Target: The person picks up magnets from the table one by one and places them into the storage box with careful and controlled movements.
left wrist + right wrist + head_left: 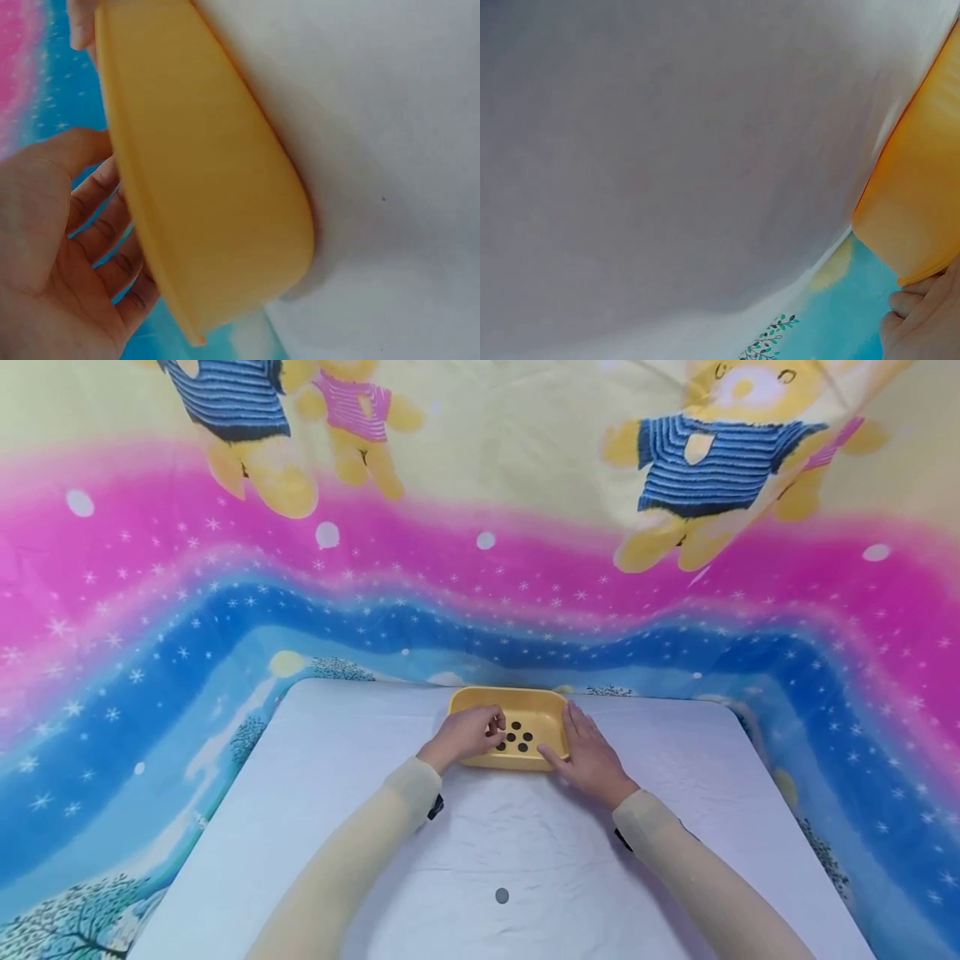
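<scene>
A yellow plastic basin (517, 763) stands at the far edge of the white table, with several small dark round discs (522, 747) on its floor. Over the basin's left side my left hand (468, 732) reaches in, fingers bent above the leftmost disc. Whether its fingertips hold a disc is hidden; in the left wrist view the basin's wall (210, 165) covers them. My right hand (592, 764) holds the basin's right front corner, thumb over the rim and fingers along the outer side. The right wrist view catches only some of its fingers (907, 304) at the rim.
One grey disc (502, 896) lies alone on the white tabletop (600, 893), nearer to me and between my forearms. A printed cloth (480, 568) with bears and snowflakes hangs behind the table and along its sides.
</scene>
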Tool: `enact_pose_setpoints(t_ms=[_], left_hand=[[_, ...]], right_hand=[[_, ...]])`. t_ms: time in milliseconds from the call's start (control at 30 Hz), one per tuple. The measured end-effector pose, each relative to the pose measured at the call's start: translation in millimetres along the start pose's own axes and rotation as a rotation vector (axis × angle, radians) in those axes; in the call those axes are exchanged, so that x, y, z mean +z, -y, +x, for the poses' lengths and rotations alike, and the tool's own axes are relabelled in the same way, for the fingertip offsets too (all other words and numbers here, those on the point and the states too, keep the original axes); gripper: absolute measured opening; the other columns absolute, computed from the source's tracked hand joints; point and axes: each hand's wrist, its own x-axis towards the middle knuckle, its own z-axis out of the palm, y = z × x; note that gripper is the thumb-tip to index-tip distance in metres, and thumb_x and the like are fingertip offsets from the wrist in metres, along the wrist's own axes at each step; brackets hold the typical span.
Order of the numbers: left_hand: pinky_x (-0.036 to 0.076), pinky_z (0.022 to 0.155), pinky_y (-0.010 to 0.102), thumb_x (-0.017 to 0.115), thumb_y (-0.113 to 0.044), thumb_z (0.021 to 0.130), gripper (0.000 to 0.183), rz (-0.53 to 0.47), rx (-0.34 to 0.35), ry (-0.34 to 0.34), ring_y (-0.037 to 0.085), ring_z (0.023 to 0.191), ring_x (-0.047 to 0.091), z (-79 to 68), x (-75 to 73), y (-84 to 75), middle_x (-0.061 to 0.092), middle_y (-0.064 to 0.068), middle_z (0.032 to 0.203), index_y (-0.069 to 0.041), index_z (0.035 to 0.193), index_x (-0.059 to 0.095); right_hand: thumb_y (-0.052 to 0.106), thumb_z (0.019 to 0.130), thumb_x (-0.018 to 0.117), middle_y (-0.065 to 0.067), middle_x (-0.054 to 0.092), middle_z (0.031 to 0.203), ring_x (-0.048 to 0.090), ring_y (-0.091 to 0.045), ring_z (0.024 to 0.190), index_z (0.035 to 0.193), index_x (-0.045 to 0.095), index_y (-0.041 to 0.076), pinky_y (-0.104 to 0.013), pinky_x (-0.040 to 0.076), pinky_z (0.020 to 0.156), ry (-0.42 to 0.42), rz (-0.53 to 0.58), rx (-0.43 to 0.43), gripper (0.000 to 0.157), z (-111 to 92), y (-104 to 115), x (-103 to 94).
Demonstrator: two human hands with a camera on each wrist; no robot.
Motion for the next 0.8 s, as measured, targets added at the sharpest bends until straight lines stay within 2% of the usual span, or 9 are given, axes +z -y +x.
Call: enact_pose_setpoints(t_ms=[133,267,400,600,800], left_hand=[[0.054,0.072,0.031,0.074,-0.033,0.104,0.013,0.006,0.045,-0.031,0.008,0.080,0.063,-11.4,-4.5,-3.2,0.069,-0.011,0.096,-0.022,0.109,0.069],[0.057,0.079,0.032,0.073,-0.035,0.104,0.018,-0.003,0.088,-0.051,0.011,0.091,0.068,-25.7,-7.6,-6.5,0.071,-0.010,0.102,-0.021,0.115,0.071],[0.057,0.084,0.032,0.074,-0.035,0.104,0.022,-0.060,0.127,-0.044,0.012,0.100,0.069,-42.4,-8.0,-9.7,0.072,-0.010,0.107,-0.019,0.120,0.073],[0.056,0.083,0.026,0.074,-0.033,0.104,0.020,-0.056,0.193,-0.048,0.009,0.098,0.066,-68.3,-1.6,-14.9,0.071,-0.011,0.109,-0.021,0.120,0.073],[0.056,0.087,0.027,0.076,-0.034,0.103,0.025,-0.044,0.234,-0.011,0.015,0.103,0.068,-85.8,7.5,-16.2,0.070,-0.010,0.109,-0.021,0.124,0.072]], right_hand=[[0.077,0.105,0.036,-0.020,0.003,0.179,0.004,-0.033,0.166,0.169,0.007,-0.004,-0.051,0.009,0.135,0.015,-0.001,0.009,0.107,0.2,-0.2,0.3],[0.077,0.105,0.036,-0.020,0.003,0.179,0.004,-0.034,0.166,0.169,0.008,-0.004,-0.051,0.009,0.135,0.012,0.001,0.009,0.107,0.9,0.9,-0.7],[0.075,0.106,0.038,-0.019,0.001,0.179,0.005,-0.035,0.166,0.169,0.008,-0.005,-0.052,0.009,0.135,0.004,0.003,0.004,0.106,0.9,1.8,-1.1],[0.075,0.106,0.038,-0.019,0.000,0.179,0.005,-0.035,0.166,0.169,0.008,-0.005,-0.052,0.009,0.135,0.004,-0.003,-0.002,0.106,0.4,0.9,0.9],[0.076,0.105,0.038,-0.020,0.002,0.179,0.007,-0.036,0.166,0.169,0.007,-0.004,-0.052,0.010,0.135,-0.004,-0.006,-0.002,0.107,3.1,-2.4,2.7]])
